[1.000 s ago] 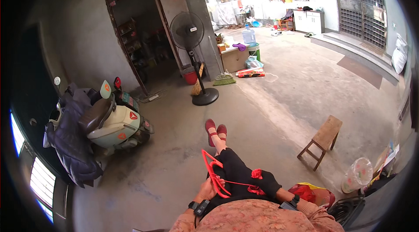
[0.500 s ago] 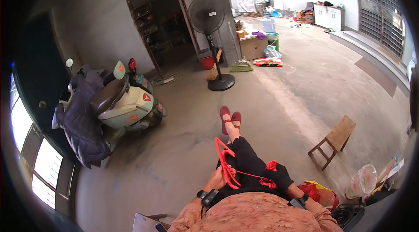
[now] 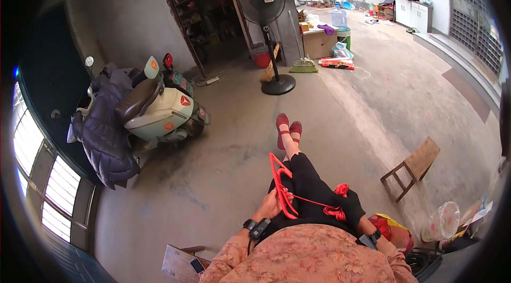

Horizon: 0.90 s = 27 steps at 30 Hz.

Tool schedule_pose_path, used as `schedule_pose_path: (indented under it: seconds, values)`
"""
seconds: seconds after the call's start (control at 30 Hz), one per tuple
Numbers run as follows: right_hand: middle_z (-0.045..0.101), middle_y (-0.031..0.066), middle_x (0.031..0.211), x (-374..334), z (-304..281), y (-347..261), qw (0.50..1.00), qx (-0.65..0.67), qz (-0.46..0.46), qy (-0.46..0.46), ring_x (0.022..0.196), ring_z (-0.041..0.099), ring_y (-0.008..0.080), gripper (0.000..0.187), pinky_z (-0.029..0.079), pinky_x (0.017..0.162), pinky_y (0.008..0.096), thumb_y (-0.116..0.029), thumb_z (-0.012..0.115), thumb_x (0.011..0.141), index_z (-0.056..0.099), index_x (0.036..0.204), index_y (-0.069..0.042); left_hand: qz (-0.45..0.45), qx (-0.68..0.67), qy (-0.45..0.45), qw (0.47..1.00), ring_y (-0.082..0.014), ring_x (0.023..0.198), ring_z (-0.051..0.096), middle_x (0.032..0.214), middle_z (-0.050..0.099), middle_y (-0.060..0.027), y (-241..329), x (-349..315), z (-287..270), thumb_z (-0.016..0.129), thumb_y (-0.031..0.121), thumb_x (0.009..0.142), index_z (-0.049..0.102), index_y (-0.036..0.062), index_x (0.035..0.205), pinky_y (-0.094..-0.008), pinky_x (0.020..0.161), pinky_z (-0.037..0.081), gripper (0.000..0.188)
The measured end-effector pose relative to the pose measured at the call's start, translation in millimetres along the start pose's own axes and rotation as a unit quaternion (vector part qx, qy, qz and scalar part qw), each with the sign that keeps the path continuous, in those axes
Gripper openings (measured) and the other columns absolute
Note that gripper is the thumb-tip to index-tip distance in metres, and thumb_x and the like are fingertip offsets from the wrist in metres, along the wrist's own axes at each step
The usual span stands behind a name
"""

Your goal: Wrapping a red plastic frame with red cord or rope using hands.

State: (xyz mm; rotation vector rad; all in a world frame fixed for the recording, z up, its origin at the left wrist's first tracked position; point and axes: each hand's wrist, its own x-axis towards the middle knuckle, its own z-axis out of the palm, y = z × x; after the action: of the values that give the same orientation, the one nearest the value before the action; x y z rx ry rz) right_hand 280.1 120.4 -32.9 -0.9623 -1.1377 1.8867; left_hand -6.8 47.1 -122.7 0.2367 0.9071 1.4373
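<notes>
Grey concrete floor (image 3: 234, 123) spans mid-frame; lower centre, left hand (image 3: 271, 205) grips red triangular hanger (image 3: 278, 183); right hand hidden, grip indeterminable; bunched red cord (image 3: 335, 211) may tangle if pulled.

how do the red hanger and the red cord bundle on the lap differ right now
The red hanger is an angular, stiff-looking frame; the red cord bundle is thin strands gathered in loops. The red hanger is gripped in the left hand, while the red cord bundle lies against the black trousers. The red hanger is longer; the red cord bundle is more compact. Both are red.
</notes>
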Motion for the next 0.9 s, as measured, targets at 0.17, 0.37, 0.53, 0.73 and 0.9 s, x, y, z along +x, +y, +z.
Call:
schedule_pose_path:
  seconds: [0.17,0.37,0.53,0.73,0.9]
  values:
    - [0.055,-0.0009,0.079,6.1,-4.5,9.2,1.000,-0.025,-0.003,0.012,0.071,0.055,0.0097,0.010,0.048,0.064,0.0271,-0.009,0.064,0.083,0.059,0.091,-0.005,-0.005,0.010,-0.029,1.000,-0.0287,0.097,0.061,0.105,0.061,-0.0179,-3.9,4.3,-13.6,0.024,0.034,0.103,0.051,0.0003,0.114,-0.0438,0.089,0.051,0.044]
    - [0.057,0.0008,0.080,12.1,-13.3,18.1,1.000,-0.014,0.007,0.005,0.072,0.056,0.0102,0.016,0.049,0.065,0.0265,-0.011,0.066,0.085,0.060,0.098,-0.003,-0.010,0.017,-0.015,1.000,-0.0309,0.100,0.060,0.108,0.060,-0.0194,-2.2,3.1,-13.0,0.018,0.039,0.103,0.050,-0.0008,0.118,-0.0457,0.092,0.049,0.053]
    - [0.056,-0.0009,0.079,12.8,-12.3,18.5,1.000,0.014,0.014,0.011,0.070,0.054,0.0087,0.010,0.046,0.063,0.0264,-0.012,0.063,0.086,0.059,0.091,-0.005,-0.008,-0.018,-0.015,1.000,-0.0290,0.091,0.064,0.101,0.064,-0.0186,-0.4,-0.7,-2.6,0.023,0.035,0.103,0.054,-0.0002,0.110,-0.0439,0.084,0.052,0.048]
    - [0.057,0.0004,0.076,11.6,-9.8,14.8,0.999,0.026,0.017,0.017,0.068,0.055,0.0100,0.009,0.047,0.061,0.0272,-0.012,0.064,0.085,0.059,0.089,-0.004,-0.007,-0.012,-0.003,1.000,-0.0295,0.092,0.063,0.102,0.063,-0.0186,0.6,-2.7,-1.3,0.023,0.035,0.104,0.054,-0.0004,0.111,-0.0439,0.084,0.052,0.048]
    - [0.058,0.0011,0.075,13.3,-13.9,18.6,0.999,0.036,0.018,0.015,0.067,0.055,0.0103,0.011,0.047,0.062,0.0263,-0.012,0.065,0.085,0.060,0.091,-0.004,-0.004,-0.006,-0.005,1.000,-0.0300,0.092,0.063,0.102,0.063,-0.0188,1.6,-2.3,-0.6,0.022,0.036,0.104,0.054,-0.0007,0.111,-0.0443,0.085,0.052,0.049]
